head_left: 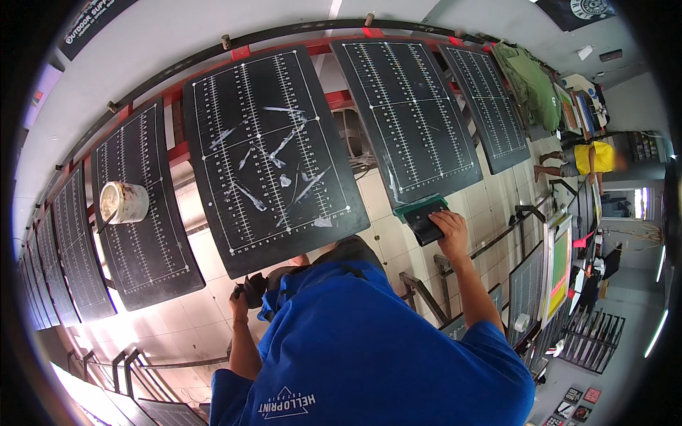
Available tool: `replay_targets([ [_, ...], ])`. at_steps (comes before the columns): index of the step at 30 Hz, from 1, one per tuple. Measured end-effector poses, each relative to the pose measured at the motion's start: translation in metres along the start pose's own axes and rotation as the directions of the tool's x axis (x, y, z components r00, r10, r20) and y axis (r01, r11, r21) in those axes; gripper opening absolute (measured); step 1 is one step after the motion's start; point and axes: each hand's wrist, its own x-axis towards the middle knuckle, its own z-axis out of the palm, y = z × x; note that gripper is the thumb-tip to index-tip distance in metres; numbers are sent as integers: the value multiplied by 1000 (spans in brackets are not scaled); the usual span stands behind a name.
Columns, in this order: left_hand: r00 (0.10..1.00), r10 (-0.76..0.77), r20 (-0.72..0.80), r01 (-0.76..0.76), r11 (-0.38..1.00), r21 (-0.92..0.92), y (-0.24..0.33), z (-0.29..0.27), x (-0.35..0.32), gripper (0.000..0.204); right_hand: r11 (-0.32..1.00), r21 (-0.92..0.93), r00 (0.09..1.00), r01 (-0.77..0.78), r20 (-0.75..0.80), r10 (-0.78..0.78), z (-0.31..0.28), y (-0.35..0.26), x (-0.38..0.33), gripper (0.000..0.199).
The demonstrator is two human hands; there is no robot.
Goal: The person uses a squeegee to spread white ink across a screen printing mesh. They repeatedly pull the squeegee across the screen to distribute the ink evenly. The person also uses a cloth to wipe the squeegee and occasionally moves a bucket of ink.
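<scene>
My right hand [452, 233] is closed round a squeegee [425, 221], black with a green edge. The squeegee is at the near end of a black printing board [415, 117] marked with white rulers; I cannot tell whether they touch. Low at my left side, my left hand [240, 304] is closed on a small black thing [254, 290] whose kind I cannot make out. Straight ahead lies another ruled black board [266, 163], with whitish smears and torn-looking strips [278, 148] scattered over it.
A stained white tub [125, 201] with a stick stands on the board [142, 248] to the left. More ruled boards run along both sides on a red frame [177, 92]. A person in yellow [593, 160] is at the far right. Metal stands [426, 295] rise from the tiled floor behind me.
</scene>
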Motion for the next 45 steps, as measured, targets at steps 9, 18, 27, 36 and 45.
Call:
replay_targets([
  [9,997,5,-73,5,992,126,17,48,-40,42,997,17,987,77,-144,-73,36,36,130,53],
  [18,973,-104,-205,104,995,-11,-19,95,-105,35,971,126,979,203,-60,-197,5,70,245,36],
  [27,967,-129,-218,135,991,12,-38,134,-157,28,958,87,961,274,12,-276,21,56,214,44],
  [36,958,-120,-261,117,993,-26,-47,157,-129,30,923,175,839,342,385,-384,-21,84,187,29],
  [45,950,-151,-272,144,989,-43,-48,125,-113,31,586,376,587,-718,779,219,-41,156,251,51],
])
